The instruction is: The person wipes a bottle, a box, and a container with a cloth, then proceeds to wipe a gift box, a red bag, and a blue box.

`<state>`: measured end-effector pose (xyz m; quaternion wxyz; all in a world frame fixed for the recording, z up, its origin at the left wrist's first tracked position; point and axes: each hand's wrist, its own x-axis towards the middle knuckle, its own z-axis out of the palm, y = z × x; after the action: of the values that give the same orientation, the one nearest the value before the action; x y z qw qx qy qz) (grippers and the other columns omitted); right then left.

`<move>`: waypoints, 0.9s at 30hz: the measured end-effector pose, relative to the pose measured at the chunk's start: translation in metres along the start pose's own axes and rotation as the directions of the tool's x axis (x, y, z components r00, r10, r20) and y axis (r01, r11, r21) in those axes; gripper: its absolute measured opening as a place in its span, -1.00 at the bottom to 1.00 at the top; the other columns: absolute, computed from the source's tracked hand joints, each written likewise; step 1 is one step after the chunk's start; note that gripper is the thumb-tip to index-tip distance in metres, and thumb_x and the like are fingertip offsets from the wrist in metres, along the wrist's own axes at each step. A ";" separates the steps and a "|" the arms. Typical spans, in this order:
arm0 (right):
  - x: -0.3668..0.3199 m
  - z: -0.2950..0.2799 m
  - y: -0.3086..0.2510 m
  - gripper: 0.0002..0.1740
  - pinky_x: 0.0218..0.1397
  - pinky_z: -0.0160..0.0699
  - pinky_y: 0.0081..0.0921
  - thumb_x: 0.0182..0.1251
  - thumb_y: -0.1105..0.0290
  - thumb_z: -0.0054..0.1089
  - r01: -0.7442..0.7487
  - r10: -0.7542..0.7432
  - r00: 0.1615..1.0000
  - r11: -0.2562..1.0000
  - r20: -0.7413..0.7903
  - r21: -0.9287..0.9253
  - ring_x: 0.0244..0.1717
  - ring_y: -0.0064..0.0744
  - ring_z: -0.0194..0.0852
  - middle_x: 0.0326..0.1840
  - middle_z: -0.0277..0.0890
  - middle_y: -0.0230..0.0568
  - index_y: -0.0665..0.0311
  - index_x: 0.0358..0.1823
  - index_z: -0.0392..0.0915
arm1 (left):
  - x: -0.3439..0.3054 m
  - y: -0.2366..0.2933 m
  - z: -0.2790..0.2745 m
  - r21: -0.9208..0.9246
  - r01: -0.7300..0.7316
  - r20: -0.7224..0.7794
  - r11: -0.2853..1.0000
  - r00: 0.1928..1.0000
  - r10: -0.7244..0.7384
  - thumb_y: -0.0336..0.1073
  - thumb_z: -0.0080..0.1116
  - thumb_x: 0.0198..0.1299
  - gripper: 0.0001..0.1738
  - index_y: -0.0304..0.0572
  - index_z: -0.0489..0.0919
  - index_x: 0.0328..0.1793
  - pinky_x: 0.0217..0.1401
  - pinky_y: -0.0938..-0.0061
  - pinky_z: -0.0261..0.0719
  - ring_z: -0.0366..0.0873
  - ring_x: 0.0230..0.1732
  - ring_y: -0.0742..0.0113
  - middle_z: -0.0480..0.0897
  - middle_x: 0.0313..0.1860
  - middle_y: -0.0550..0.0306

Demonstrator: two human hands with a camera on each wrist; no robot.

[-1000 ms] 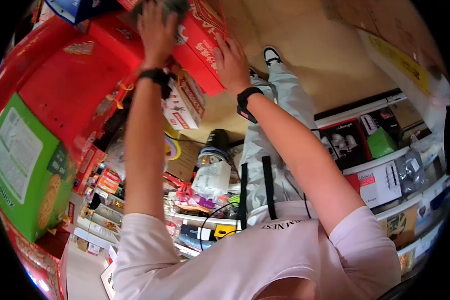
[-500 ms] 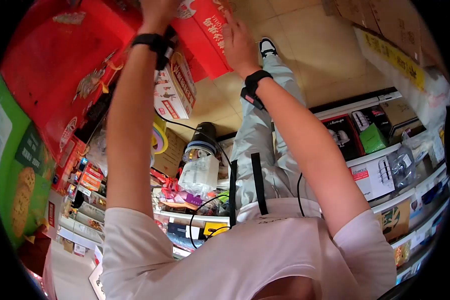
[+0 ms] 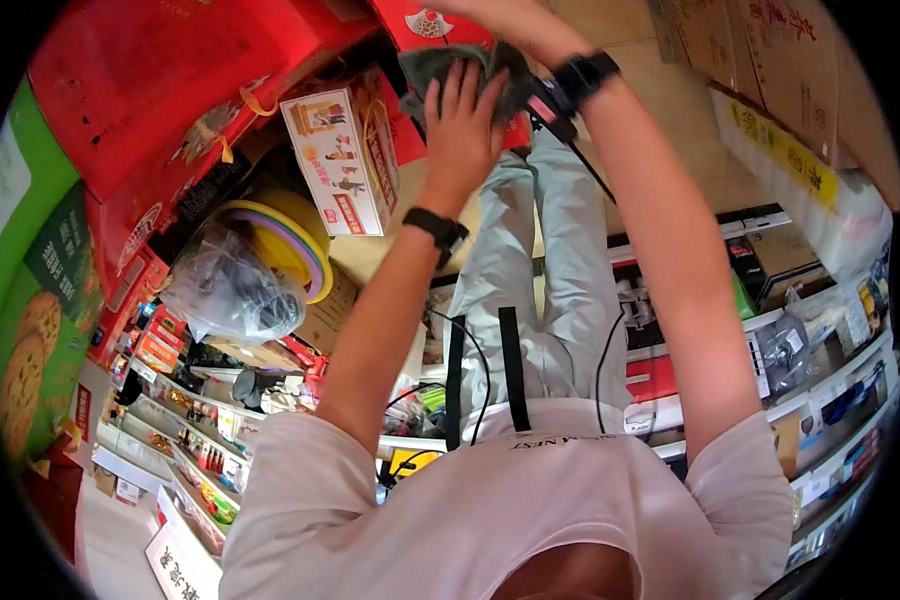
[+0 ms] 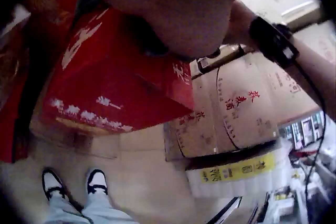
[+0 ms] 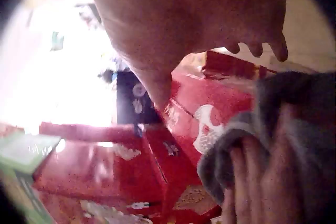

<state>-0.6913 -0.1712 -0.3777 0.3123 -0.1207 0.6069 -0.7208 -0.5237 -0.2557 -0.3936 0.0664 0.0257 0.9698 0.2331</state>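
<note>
Cloth (image 3: 422,74) is pressed on red box (image 4: 126,92) by left hand (image 3: 463,142), fingers spread; state of right hand (image 5: 199,19) cannot be determined.

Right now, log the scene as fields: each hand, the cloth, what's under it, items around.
left hand: fingers spread on grey cloth
grey cloth: against red box
red box: above the floor, pale lettering
right hand: at the red box; grip unclear
nearby: white printed carton, green box, brown cartons
</note>
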 end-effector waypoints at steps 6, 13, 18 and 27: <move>0.063 0.018 0.009 0.63 0.68 -0.19 -0.01 -0.05 -0.05 0.63 -0.177 0.233 0.972 0.601 -0.041 -0.780 0.71 0.30 -0.56 0.71 -0.80 0.23 0.06 0.65 -0.70 | -0.063 0.034 0.014 -0.048 0.164 0.066 0.985 0.985 -0.161 -0.18 0.29 0.14 -0.23 0.17 0.37 0.54 0.62 -0.05 -0.05 0.14 0.60 0.00 0.35 0.51 -0.05; 0.081 0.002 0.031 0.64 0.69 -0.18 -0.16 -0.02 -0.08 0.62 -0.118 0.233 0.972 0.575 0.024 -0.809 0.70 0.31 -0.51 0.69 -0.75 0.28 0.08 0.63 -0.76 | -0.020 0.017 0.018 -0.087 0.340 -0.055 0.936 0.937 -0.346 -0.22 0.24 0.19 -0.25 -0.02 0.33 0.54 0.62 -0.07 0.00 0.11 0.60 -0.16 0.27 0.54 -0.16; 0.084 0.003 0.036 0.63 0.69 -0.15 -0.13 -0.01 -0.08 0.62 -0.107 0.206 0.978 0.566 0.014 -0.817 0.69 0.33 -0.47 0.69 -0.68 0.31 0.10 0.63 -0.75 | 0.048 -0.020 -0.002 -0.261 0.308 -0.272 0.915 0.886 -0.376 -0.26 0.14 0.32 -0.31 -0.30 0.23 0.53 0.61 -0.08 0.03 -0.01 0.59 -0.45 0.12 0.56 -0.47; 0.064 0.014 0.023 0.45 0.64 -0.03 0.01 0.05 0.04 0.59 -0.113 0.220 0.975 0.587 0.023 -0.802 0.62 0.45 -0.31 0.68 -0.64 0.35 0.17 0.69 -0.45 | 0.054 -0.012 0.001 -0.139 0.461 -0.236 0.877 0.844 -0.481 -0.30 0.19 0.20 -0.27 -0.24 0.26 0.51 0.57 -0.11 0.13 0.03 0.59 -0.43 0.14 0.55 -0.44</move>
<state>-0.7267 -0.2221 -0.4092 0.3277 -0.2326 0.8525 -0.3344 -0.5776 -0.2619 -0.4064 -0.0067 -0.2468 0.9367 0.2483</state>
